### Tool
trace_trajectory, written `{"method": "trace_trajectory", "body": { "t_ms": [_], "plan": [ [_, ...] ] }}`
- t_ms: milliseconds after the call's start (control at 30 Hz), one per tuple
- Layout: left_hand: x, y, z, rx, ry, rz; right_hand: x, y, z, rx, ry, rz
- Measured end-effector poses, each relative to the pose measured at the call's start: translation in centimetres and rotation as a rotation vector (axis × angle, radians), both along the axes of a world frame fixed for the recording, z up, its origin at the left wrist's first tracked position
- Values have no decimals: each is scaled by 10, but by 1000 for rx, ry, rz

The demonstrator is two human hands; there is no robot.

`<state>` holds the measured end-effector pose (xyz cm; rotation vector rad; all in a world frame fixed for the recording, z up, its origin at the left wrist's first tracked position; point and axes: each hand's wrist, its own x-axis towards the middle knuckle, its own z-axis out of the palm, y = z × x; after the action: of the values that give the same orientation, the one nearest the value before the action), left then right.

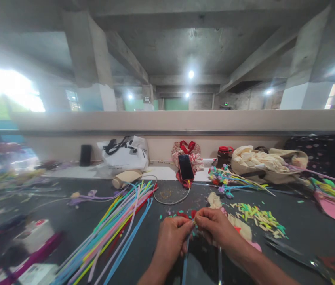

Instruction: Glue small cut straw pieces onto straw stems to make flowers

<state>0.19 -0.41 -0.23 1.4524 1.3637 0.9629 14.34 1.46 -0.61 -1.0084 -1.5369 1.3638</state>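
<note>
My left hand [170,236] and my right hand [217,228] meet at the front middle of the dark table, thumbs and fingertips pinched together. A light blue pipe cleaner [186,259] runs down from the left fingertips towards me. What the right fingertips pinch is too small and too covered to make out. Just beyond the fingers lie red fuzzy bits [182,215] and small green pieces. To the left spreads a bundle of long coloured pipe cleaners [108,237]. Short yellow, cream and green cut pieces [258,217] lie in a pile beyond my right hand.
Scissors [294,250] lie at the right. Behind stand a phone [185,167] with a white cable [170,203], a white plastic bag [126,156], a dark bottle with red lid [223,156] and a beige cloth bag [256,168]. Finished-looking fuzzy flowers [223,178] lie nearby.
</note>
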Motion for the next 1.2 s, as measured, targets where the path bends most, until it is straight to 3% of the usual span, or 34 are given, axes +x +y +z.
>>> {"method": "trace_trajectory", "body": {
  "t_ms": [100,267,633,800,1033,1200],
  "plan": [
    [-1,3,-2,-23,-27,15,-1,0,2,32,-60,-86],
    [-1,7,-3,-71,-188,46,1,-2,7,324,-281,-310],
    [-2,0,5,-191,-651,-78,-1,-1,5,181,-8,-241],
    [-3,2,2,-273,-854,-125,-6,2,-4,138,58,-184],
    [1,-2,4,-227,-856,-48,-9,2,-10,108,137,-112],
    [4,-8,11,-104,-665,-14,-3,2,2,152,147,-231]
  ]
}}
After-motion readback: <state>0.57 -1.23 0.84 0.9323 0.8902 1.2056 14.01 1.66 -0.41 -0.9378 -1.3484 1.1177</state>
